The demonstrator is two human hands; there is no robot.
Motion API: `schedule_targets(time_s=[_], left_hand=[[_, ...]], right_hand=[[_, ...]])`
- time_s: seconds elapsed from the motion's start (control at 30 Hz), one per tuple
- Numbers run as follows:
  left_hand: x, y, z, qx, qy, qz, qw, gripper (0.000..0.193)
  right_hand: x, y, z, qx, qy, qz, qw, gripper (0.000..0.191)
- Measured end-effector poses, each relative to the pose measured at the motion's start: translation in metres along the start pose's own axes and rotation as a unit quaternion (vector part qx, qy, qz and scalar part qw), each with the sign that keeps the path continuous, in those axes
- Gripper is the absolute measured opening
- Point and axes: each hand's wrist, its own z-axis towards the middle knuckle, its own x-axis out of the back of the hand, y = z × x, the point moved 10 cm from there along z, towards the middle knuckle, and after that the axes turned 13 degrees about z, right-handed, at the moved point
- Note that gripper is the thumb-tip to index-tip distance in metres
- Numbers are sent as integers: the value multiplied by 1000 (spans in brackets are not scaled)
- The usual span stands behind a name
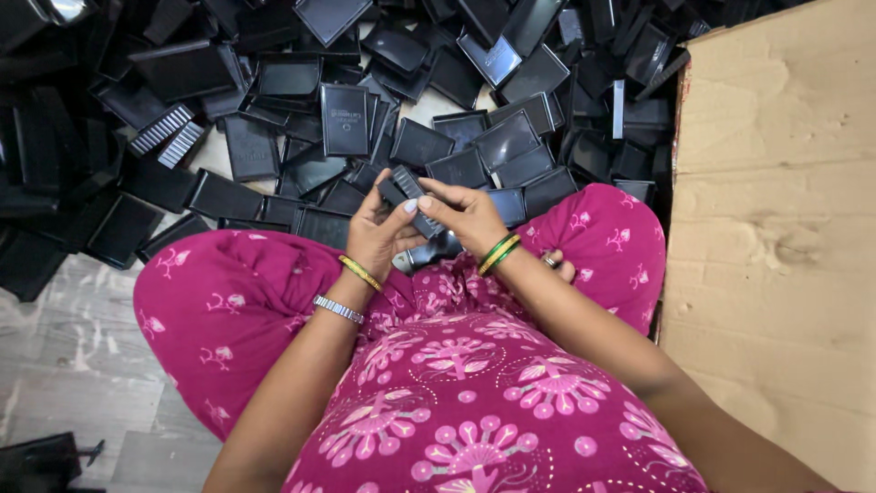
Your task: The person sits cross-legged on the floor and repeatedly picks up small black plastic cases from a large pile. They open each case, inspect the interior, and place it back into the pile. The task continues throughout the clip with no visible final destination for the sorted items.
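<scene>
Left hand [376, 233] and right hand [465, 215] both gripping one small black plastic case [408, 196] over lap — heap of black trays [347, 119] ahead, cardboard box [776, 228] right.

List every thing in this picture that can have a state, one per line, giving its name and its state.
Small black plastic part: held in both hands, above the lap.
Left hand: gripping the part.
Right hand: gripping the part.
Black plastic trays: heaped loosely on the floor.
Cardboard sheet: lying flat, dented.
</scene>
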Motion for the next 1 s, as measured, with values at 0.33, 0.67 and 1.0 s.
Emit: schedule_targets(time_s=[0.33,0.67,1.0], left_hand=[[16,-21,-3,-4,-4,25,1000,68],[12,-40,9,13,-30,115,993,47],[34,-28,21,11,35,48,998,46]], right_hand=[[-39,-21,-29,62,-120,-219,966,70],[107,-16,-47,-129,161,-31,978,21],[264,-267,-155,455,427,-21,781,52]])
